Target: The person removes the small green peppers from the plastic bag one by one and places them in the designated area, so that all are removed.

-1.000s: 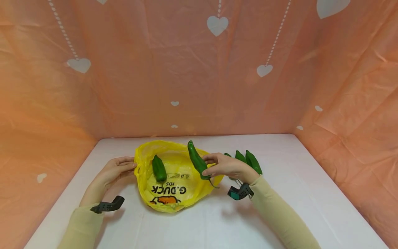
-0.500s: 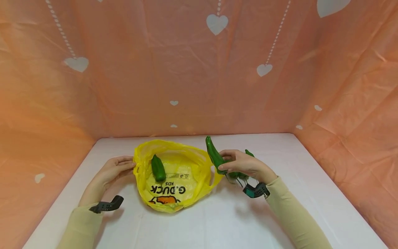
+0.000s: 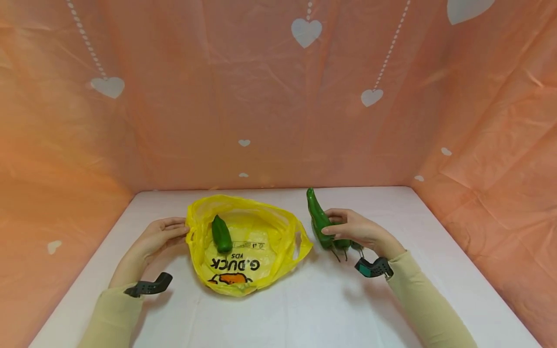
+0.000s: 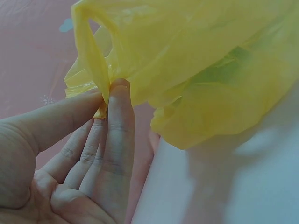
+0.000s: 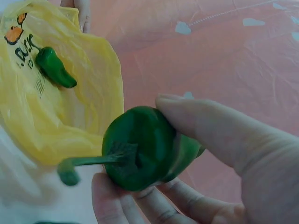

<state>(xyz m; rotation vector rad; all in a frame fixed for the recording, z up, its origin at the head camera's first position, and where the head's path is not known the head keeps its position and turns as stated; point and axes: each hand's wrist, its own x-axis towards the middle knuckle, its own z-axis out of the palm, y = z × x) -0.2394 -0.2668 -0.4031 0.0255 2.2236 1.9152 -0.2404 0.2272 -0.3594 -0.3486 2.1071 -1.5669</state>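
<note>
At the left of the yellow plastic bag (image 3: pixel 271 263), my left hand (image 3: pixel 163 237) pinches the rim between thumb and fingers, as the left wrist view shows up close. One green pepper (image 3: pixel 222 234) lies inside the open bag. Right of the bag, my right hand (image 3: pixel 354 227) holds another green pepper (image 5: pixel 140 144) near its stem end, tip pointing up and away. Thumb and fingers lie on opposite sides of it. More green peppers (image 3: pixel 343 243) sit beneath and behind this hand, mostly hidden; I cannot tell whether the held one touches them.
A white tabletop (image 3: pixel 278 319) lies under everything. Orange cloth (image 3: pixel 278 96) with white hearts stands around the back and sides. Dark wrist cameras (image 3: pixel 150 286) are worn on both wrists. A loop handle of the bag juts out on its right side.
My right hand has moved right with its pepper, from over the bag's right rim to beside the other peppers. The left hand keeps its place on the rim.
</note>
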